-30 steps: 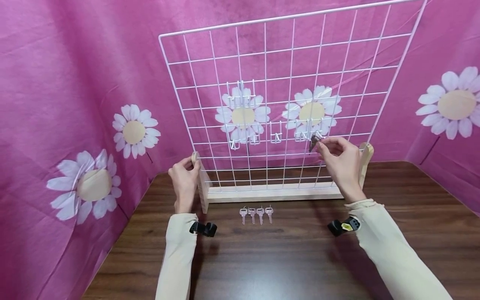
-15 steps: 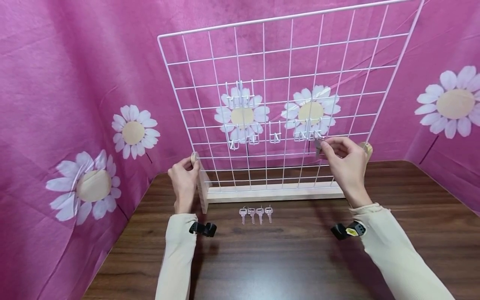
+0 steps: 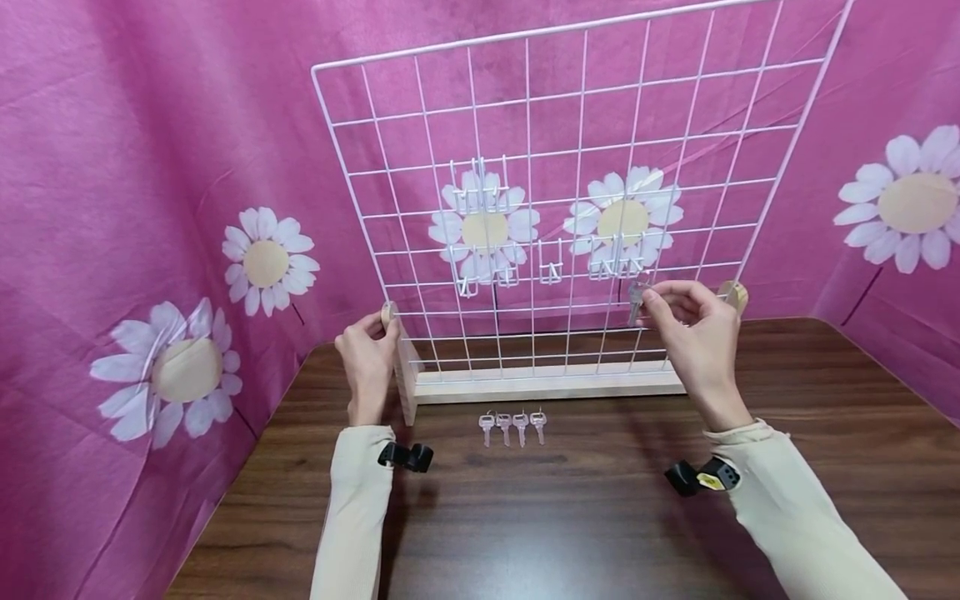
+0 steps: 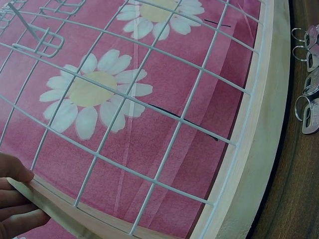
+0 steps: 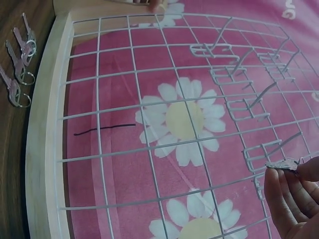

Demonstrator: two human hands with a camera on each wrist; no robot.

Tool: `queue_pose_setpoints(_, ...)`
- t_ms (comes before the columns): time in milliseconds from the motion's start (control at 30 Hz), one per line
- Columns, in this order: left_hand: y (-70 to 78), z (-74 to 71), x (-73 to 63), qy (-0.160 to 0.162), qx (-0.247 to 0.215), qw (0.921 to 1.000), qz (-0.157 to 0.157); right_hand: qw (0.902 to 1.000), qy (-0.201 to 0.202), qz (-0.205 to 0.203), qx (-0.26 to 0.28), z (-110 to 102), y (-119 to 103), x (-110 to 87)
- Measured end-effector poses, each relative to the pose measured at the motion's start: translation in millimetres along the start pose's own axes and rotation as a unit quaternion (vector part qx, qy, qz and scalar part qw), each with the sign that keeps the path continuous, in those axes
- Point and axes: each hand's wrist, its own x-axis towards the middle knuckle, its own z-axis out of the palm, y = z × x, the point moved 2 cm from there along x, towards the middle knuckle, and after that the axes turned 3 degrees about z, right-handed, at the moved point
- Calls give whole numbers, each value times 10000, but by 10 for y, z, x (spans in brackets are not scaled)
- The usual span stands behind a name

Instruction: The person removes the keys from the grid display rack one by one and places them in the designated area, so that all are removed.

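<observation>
In the head view my right hand [image 3: 696, 337] pinches a silver key [image 3: 636, 302] with a small ring, just below and right of the right-hand cluster of white wire hooks [image 3: 604, 267]. The right wrist view shows that key [image 5: 281, 165] edge-on between thumb and fingertips, close to the lowest hook [image 5: 262, 151]. My left hand [image 3: 365, 362] grips the rounded top of the left wooden support [image 3: 406, 375] between thumb and fingers. The white wire grid panel [image 3: 557, 152] stands in this wooden base, tilted back.
Several keys with rings [image 3: 521, 428] lie in a row on the brown wooden table [image 3: 525, 517], in front of the base bar [image 3: 540, 389]. More hooks hang on the grid's left side [image 3: 480, 197]. A pink flowered cloth [image 3: 157, 125] surrounds the table behind.
My right hand has drawn the key slightly down and to the right, from right at the hooks to just beside them. The left hand keeps its grip on the support.
</observation>
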Motion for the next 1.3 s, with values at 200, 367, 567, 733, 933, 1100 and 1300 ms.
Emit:
queue_pose_setpoints(200,-4,-11,-1,-15,-38,10000,-11,9995,43,-157,261,-9,-54,-40)
queue_pose_setpoints(367,-2,-14,4,-31,-1,10000,1,9971,-51,-281,712,-19,-98,-98)
queue_pose_setpoints(567,5,-23,2,-15,33,10000,-61,9959,-176,-42,884,-17,-52,-146)
queue_pose_setpoints(733,19,-8,0,-71,-7,10000,-57,9936,-414,368,981,-20,111,-204)
queue_pose_setpoints(933,7,-1,0,-6,-43,10000,-32,9829,-837,940,1342,-14,362,-278)
queue_pose_setpoints(1100,-2,-1,3,-4,-26,10000,-24,9763,-1033,1507,1161,29,535,-354)
queue_pose_setpoints(1300,12,0,-1,-19,5,10000,-20,9683,-1246,2048,707,97,754,-473)
